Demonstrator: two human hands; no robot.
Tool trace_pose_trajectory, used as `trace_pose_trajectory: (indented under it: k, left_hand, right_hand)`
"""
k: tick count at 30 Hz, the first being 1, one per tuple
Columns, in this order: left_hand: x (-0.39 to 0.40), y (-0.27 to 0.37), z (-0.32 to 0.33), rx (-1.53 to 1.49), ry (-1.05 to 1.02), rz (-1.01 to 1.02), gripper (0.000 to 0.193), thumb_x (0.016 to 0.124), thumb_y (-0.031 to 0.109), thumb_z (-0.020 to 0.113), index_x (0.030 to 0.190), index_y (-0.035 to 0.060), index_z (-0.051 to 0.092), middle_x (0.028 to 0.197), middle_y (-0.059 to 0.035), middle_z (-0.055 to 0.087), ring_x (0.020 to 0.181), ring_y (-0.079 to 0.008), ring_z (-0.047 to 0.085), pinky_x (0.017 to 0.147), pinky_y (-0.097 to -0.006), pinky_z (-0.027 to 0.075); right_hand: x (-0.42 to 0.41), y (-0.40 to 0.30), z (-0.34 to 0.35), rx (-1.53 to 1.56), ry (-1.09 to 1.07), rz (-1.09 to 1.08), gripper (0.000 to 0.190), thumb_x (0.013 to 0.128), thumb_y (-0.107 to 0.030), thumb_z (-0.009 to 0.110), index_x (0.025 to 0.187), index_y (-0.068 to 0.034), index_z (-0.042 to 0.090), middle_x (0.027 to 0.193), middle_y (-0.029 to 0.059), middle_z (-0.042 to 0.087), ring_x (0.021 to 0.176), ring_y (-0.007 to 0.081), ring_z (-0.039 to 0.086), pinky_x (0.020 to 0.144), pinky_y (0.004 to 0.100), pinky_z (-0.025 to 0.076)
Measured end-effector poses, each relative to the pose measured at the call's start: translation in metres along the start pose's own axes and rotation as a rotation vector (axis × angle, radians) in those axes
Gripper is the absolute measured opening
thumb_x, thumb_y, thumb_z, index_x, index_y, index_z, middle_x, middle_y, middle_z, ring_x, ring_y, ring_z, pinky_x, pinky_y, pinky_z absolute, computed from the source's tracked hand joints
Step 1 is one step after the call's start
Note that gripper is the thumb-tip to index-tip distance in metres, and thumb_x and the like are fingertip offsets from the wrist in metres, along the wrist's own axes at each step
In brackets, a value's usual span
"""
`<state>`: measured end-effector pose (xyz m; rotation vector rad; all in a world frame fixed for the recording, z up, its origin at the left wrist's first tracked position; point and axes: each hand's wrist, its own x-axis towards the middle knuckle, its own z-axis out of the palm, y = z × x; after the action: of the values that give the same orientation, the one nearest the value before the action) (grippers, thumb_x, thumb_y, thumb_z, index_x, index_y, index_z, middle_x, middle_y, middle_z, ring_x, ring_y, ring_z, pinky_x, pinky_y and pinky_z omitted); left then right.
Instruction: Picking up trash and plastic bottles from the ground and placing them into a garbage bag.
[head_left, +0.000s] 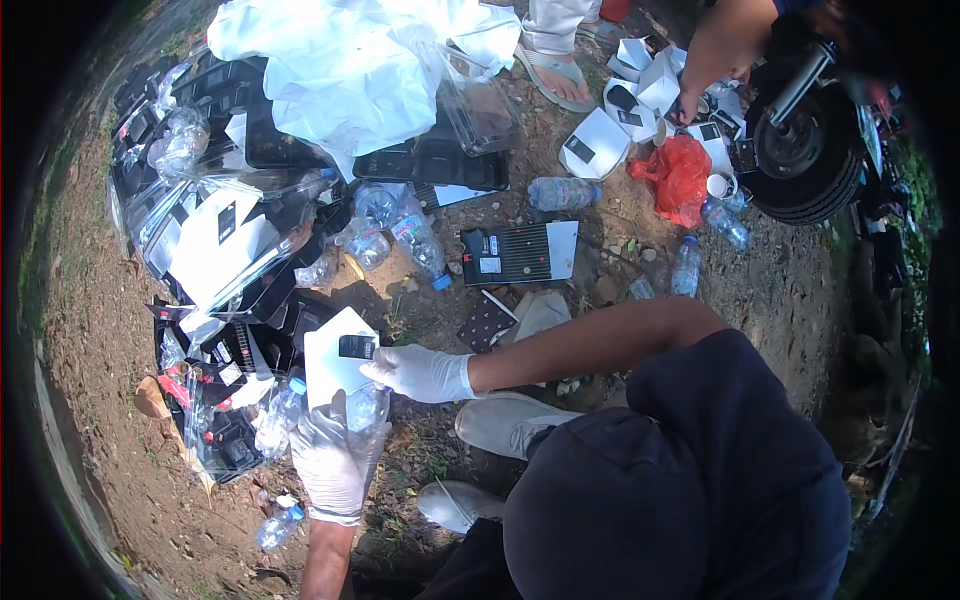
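Note:
My right hand (417, 373), in a white glove, pinches the right edge of a white paperboard piece (330, 356) with a black label. From below, my left hand (330, 461), also gloved, has its fingers over the lower edge of the same piece. A clear plastic bottle (367, 409) sits between the two hands; which one bears it I cannot tell. Left of my hands, another clear bottle (279, 420) with a blue cap leans by black plastic trays (229, 442) and clear lids. A small crushed bottle (277, 529) lies on the soil below.
A large heap of black trays (292, 139) and a white plastic sheet (360, 75) rises at upper left. A striped carton (517, 253), several bottles and a red bag (679, 180) lie on the ground. Another person's hand (686, 106) reaches among cartons beside a wheel (799, 139).

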<state>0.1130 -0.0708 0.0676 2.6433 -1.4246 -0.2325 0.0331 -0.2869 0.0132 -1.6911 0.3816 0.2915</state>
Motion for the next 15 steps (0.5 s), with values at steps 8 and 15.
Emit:
trace_pose_trajectory:
  k: [8,15]
  left_hand:
    - [0.020,0.022,-0.019,-0.240,0.033,0.067,0.086,0.087,0.047,0.076,0.153,0.0037,0.042,0.138,-0.0226,0.053,0.124,-0.0435,0.051,0.109,-0.0568,0.037]
    - [-0.001,-0.013,-0.011,-0.399,0.060,0.030,0.060,0.098,0.031,0.067,0.146,0.0001,0.047,0.135,-0.0248,0.056,0.125,-0.0424,0.054,0.108,-0.0513,0.041]
  right_hand:
    - [-0.105,0.058,-0.135,0.392,0.406,0.131,0.032,0.109,-0.040,0.054,0.103,-0.010,0.062,0.085,-0.0049,0.053,0.070,0.0033,0.047,0.062,0.0212,0.040]
    - [-0.249,0.134,-0.329,0.485,1.366,-0.058,0.024,0.108,-0.039,0.058,0.099,-0.017,0.061,0.071,-0.0030,0.060,0.052,0.0077,0.051,0.047,0.0237,0.040]
